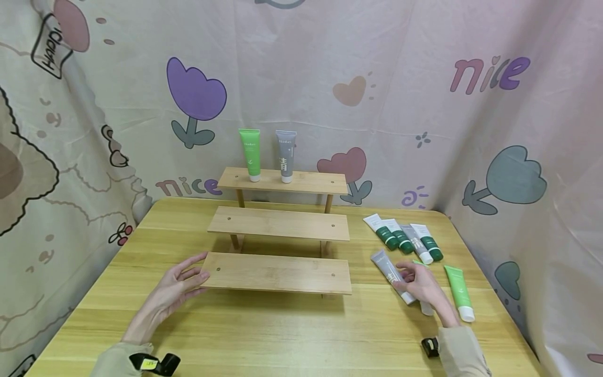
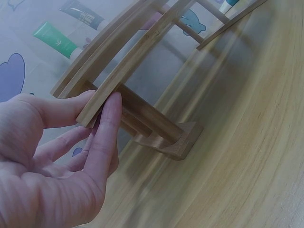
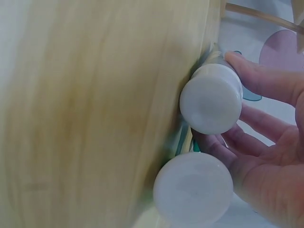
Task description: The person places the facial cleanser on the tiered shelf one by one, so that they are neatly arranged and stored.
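My left hand (image 1: 176, 285) pinches the left end of the lowest board of a three-step wooden display stand (image 1: 278, 272). In the left wrist view the thumb and fingers lie on opposite faces of that board (image 2: 128, 71). At the right, my right hand (image 1: 421, 288) pinches a grey squeeze tube (image 1: 388, 269) lying on the table, thumb on one side and fingers on the other. Its white cap (image 3: 211, 99) faces the right wrist camera. Beside it lies a tube with a white cap (image 1: 426, 309), mostly hidden under the right hand; a bit of green shows.
On the top board stand a green tube (image 1: 251, 154) and a grey tube (image 1: 286, 157), caps down. Green-and-white tubes (image 1: 380, 231) and another grey tube (image 1: 416, 243) lie at the table's back right. Another green tube (image 1: 459, 293) lies right of my right hand. A printed curtain (image 1: 292, 78) hangs behind.
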The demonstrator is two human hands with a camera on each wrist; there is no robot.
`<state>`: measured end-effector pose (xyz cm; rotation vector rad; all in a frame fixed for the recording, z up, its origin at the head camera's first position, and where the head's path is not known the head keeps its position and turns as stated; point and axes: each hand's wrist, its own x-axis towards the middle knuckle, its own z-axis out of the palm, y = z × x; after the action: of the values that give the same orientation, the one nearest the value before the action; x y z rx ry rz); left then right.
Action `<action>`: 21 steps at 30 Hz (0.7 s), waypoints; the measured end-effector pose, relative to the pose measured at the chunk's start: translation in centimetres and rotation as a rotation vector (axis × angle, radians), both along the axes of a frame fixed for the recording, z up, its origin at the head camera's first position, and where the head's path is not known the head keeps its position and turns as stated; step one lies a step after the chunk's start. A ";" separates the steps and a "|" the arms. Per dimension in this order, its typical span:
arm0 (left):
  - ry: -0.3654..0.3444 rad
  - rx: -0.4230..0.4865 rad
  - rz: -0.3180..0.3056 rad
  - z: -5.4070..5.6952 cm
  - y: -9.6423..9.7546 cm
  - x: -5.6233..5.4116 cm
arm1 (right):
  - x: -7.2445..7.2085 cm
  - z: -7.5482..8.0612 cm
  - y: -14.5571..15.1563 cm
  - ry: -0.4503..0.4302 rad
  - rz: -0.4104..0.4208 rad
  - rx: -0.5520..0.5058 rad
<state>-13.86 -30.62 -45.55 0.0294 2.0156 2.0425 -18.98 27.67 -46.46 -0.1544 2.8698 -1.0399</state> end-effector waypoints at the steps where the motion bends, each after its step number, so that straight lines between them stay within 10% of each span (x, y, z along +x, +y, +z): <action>1: 0.002 -0.001 0.000 0.0 0.0 0.0 | 0.0 0.0 0.0 0.000 -0.005 -0.004; 21: 0.024 0.022 -0.015 0.0 -0.1 0.0 | -0.2 0.2 -0.3 0.053 -0.064 -0.119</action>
<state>-13.90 -30.74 -45.60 0.0741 2.0005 2.0652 -19.20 27.34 -46.27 -0.0997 2.8779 -1.2371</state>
